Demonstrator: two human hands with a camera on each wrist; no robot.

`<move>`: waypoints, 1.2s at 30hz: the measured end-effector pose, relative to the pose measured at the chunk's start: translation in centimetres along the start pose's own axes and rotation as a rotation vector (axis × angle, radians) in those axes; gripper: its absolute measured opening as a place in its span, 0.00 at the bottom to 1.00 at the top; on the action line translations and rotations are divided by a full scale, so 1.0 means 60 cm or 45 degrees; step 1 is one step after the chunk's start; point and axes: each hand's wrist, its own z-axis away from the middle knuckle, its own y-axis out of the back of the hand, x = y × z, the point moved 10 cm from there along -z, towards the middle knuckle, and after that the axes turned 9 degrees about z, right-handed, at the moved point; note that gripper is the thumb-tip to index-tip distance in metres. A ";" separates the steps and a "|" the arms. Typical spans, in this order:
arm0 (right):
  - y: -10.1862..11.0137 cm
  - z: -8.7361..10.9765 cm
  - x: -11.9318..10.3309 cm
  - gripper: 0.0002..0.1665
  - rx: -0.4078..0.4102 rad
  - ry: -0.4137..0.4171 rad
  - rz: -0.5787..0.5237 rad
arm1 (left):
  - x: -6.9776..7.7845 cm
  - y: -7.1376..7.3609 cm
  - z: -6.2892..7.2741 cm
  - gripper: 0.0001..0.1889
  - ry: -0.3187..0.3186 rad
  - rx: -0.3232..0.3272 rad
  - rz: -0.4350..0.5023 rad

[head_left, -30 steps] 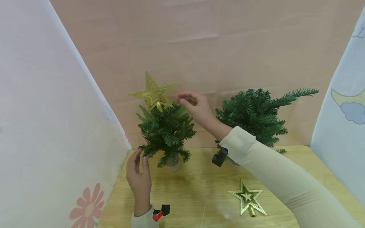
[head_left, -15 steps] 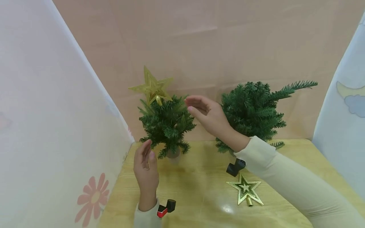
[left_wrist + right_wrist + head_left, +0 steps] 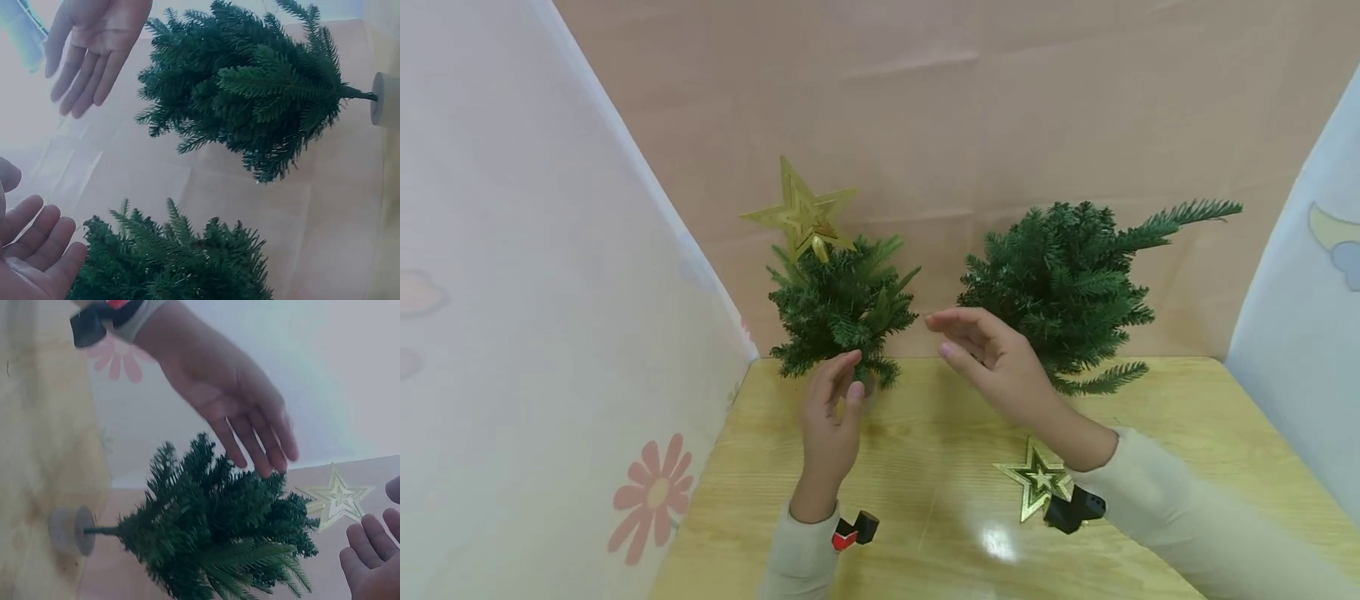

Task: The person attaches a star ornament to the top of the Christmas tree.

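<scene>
Presently I read both hands as relaxed and open, holding nothing. Left hand (image 3: 833, 412): in front of the lower part of the left tree (image 3: 842, 308); contact cannot be told. Right hand (image 3: 1003, 367): in front of the right tree (image 3: 1060, 283), fingers gently bent.

Position of stars: the mounted star (image 3: 801, 212) sits at the top of the left tree, leaning to the left, its socket (image 3: 818, 247) down by the needles. The loose star (image 3: 1033, 479) lies on the surface (image 3: 917, 450), partly covered by the right wrist camera (image 3: 1075, 510).

Handling notes, my judgement: I would keep both hands clear of the branches, since a snagged twig could tip the mounted star. I would lift the right forearm before sweeping across, so the camera does not drag the loose star. Best grip there: pinch its socket, not the thin points. The branches look springy; steady either tree low, near its trunk.
</scene>
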 end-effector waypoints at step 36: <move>0.076 0.280 0.175 0.21 0.252 -0.447 0.005 | -0.029 -0.147 0.015 0.24 0.280 -0.308 -0.076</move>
